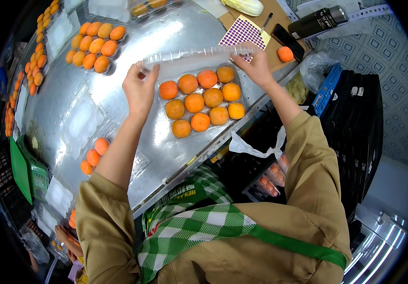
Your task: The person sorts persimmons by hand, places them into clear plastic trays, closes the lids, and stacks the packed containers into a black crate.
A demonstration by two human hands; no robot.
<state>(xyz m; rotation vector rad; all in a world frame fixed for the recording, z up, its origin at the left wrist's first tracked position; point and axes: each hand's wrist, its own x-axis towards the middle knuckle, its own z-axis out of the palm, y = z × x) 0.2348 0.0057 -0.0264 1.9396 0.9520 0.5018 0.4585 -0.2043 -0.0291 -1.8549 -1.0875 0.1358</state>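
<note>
At the centre of the frame: one clear plastic tray, holding twelve round orange fruit, three rows of four. Just above it, one clear plastic lid, blurred; we cannot tell whether it is hinged.

Grip: the bare left hand pinches the lid's left end between thumb and fingers; the bare right hand pinches its right end.

Handling note, in our judgement: we should bring both ends down evenly, fingertips clear of the fruit, then press along the rim without bruising the tops.

Beneath: one grey metal table. Upper left: one further group of oval orange fruit.

Markings, upper right: small writing on one dark cylindrical bottle with a metal cap; purple dot stickers on one pale sheet, too small for us to read. Right: white labels on stacked black crates. Lower centre: pale lettering on one green-and-white checked apron.
</note>
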